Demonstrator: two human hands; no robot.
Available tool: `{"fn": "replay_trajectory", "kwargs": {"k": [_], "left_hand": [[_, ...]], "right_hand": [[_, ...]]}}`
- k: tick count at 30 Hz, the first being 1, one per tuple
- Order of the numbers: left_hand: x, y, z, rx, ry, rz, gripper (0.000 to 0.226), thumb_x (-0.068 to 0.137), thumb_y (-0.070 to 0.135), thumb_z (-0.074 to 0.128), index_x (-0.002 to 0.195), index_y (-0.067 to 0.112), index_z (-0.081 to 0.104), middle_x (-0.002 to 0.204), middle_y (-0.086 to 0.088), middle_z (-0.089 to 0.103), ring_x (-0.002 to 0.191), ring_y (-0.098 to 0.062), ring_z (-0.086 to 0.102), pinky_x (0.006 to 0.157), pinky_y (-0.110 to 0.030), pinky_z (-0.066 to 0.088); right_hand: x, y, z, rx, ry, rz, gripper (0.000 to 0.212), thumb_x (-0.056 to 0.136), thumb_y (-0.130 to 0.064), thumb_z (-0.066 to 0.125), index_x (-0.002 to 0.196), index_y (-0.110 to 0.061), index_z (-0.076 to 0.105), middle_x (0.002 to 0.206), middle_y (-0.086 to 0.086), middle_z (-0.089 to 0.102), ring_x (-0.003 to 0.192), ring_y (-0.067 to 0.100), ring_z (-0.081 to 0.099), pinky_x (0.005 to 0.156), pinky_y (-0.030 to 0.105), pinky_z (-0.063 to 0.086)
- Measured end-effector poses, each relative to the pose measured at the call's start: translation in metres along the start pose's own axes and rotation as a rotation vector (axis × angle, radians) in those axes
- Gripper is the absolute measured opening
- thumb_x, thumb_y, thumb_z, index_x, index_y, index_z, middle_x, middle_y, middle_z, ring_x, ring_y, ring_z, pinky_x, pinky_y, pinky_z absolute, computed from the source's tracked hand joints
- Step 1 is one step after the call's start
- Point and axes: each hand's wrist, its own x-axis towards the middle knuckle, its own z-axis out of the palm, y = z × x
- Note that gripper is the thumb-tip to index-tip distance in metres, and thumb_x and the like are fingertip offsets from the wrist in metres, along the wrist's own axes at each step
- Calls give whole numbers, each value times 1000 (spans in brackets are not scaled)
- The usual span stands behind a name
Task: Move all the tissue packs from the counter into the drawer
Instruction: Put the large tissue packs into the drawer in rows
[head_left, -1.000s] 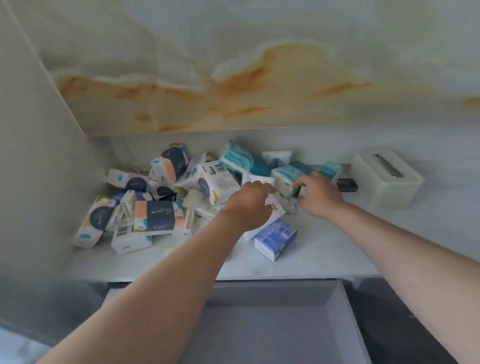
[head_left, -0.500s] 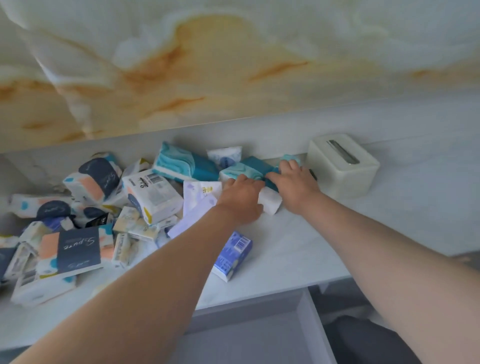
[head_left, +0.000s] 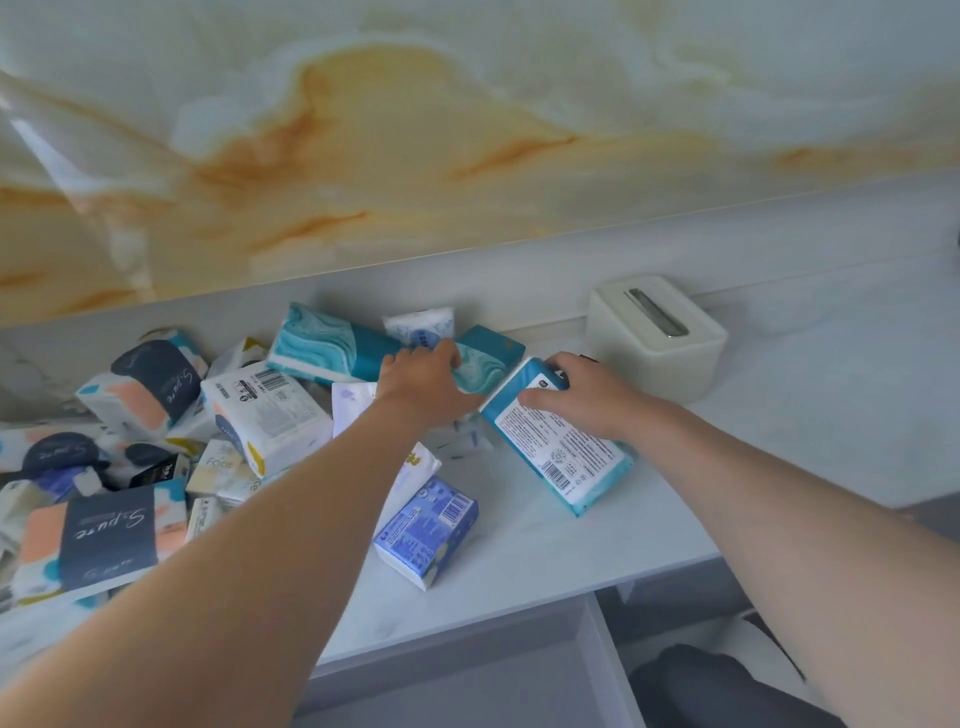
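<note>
Several tissue packs lie heaped on the white counter (head_left: 545, 551), mostly at the left. My right hand (head_left: 587, 395) grips a teal-and-white tissue pack (head_left: 558, 447), tilted with its printed back facing up. My left hand (head_left: 423, 387) closes on a second teal wave-pattern pack (head_left: 485, 358) near the back wall. A small blue pack (head_left: 426, 530) lies near the counter's front edge. A navy-and-peach pack (head_left: 104, 530) sits at the front left. The grey drawer (head_left: 467, 675) stands pulled out below the counter.
A cream tissue box (head_left: 657, 338) with a slot on top stands at the back right, close to my right hand. A marble wall rises behind the counter. Something dark (head_left: 727, 686) lies on the floor right of the drawer.
My right hand has taken hold of the teal-and-white pack and pulled it toward the front, turning its printed back up. My left hand has reached further back onto the other teal pack.
</note>
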Motion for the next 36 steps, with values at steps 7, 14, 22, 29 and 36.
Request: {"fn": "replay_trajectory", "kwargs": {"k": [7,14,22,29,36], "left_hand": [[-17,11,-6,-271,205,-49,46,70,47,76,103,22,54,101,-2,58,101,-23,48,71,-29,39],[-82,-12,-51,-444,434,-30,45,68,39,76,101,17,55,104,-2,54,102,-23,42,79,-25,29],[-203,-79,-75,-577,469,-168,40,69,43,77,97,27,52,106,9,53,103,-12,42,82,-28,34],[-319,-141,-54,-794,303,-317,36,65,47,76,86,35,49,99,13,60,88,-17,58,75,-38,51],[-419,-175,-8,-705,27,-345,38,62,50,76,83,28,52,92,13,57,79,-4,51,68,-24,39]], "right_hand": [[-9,-10,-5,136,-40,118,47,65,-55,63,103,-30,54,99,-3,71,88,18,70,85,44,55],[-46,-62,4,97,-86,13,26,76,-38,73,95,-27,60,93,-4,70,84,13,67,71,32,51],[-111,-127,41,24,-238,-117,37,70,-32,78,96,-29,51,94,-8,66,89,11,63,75,31,50],[-163,-152,88,-96,-466,-121,45,69,-41,73,108,-33,50,100,-3,66,91,15,65,81,38,52],[-201,-152,129,-224,-646,-40,68,64,-49,72,124,-28,48,101,1,71,87,20,73,77,37,56]]}}
